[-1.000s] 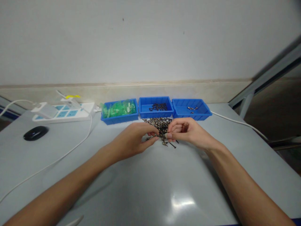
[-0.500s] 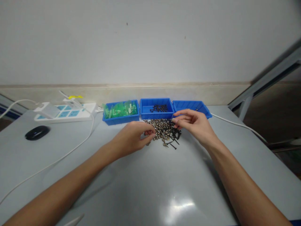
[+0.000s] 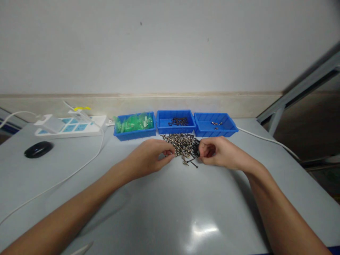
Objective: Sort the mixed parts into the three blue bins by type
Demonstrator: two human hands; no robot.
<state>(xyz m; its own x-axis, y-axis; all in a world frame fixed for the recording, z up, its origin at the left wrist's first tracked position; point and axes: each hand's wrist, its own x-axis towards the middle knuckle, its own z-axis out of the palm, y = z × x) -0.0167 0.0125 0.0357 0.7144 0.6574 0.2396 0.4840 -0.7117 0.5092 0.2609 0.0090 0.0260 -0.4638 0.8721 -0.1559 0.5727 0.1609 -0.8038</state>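
A heap of small dark and brass screws (image 3: pixel 183 144) lies on the grey table (image 3: pixel 170 205) in front of three blue bins. My left hand (image 3: pixel 151 156) rests at the heap's left edge, thumb and fingers pinched together on a screw. My right hand (image 3: pixel 219 152) sits at the heap's right edge, fingers curled and pinching at dark screws. The left bin (image 3: pixel 135 131) holds green plastic pieces. The middle bin (image 3: pixel 175 122) holds several black screws. The right bin (image 3: pixel 215 124) holds a few small screws.
A white power strip (image 3: pixel 69 126) with plugs lies at the back left, its white cable (image 3: pixel 66 179) trailing across the table toward me. A black mouse (image 3: pixel 38 149) sits far left. Another white cable (image 3: pixel 268 140) runs off right. A wall stands behind the bins.
My right hand reached up to the right bin half a second ago and has come back down to the heap's right edge. My left hand has stayed at the heap, pinching.
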